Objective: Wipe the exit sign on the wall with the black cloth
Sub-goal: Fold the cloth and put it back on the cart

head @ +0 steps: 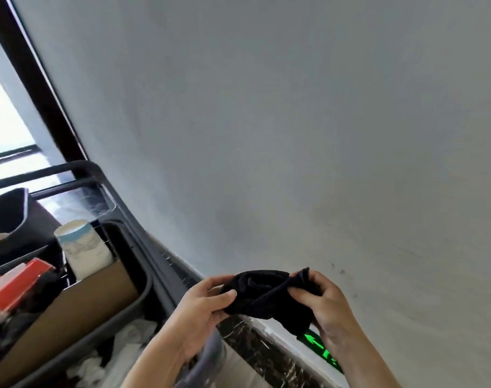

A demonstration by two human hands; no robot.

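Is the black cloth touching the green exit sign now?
Cannot tell. In the head view the black cloth overlaps the exit sign, so no gap or contact shows.

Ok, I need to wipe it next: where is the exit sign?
The exit sign glows green low on the wall, bottom right of the head view, just under the black cloth and partly behind the right hand.

**The cart beside me, and the wall**

I am standing next to a grey cart [143, 292] that is sitting close against the wall [294, 121]. Its tub is carrying a brown cardboard sheet [70, 312] leaning at an angle, a white canister [83, 249] standing upright behind it, a red-and-white box [17, 287] at the left, and crumpled white paper [121, 351] lying in front. The green exit sign [321, 350] is glowing low on the wall.
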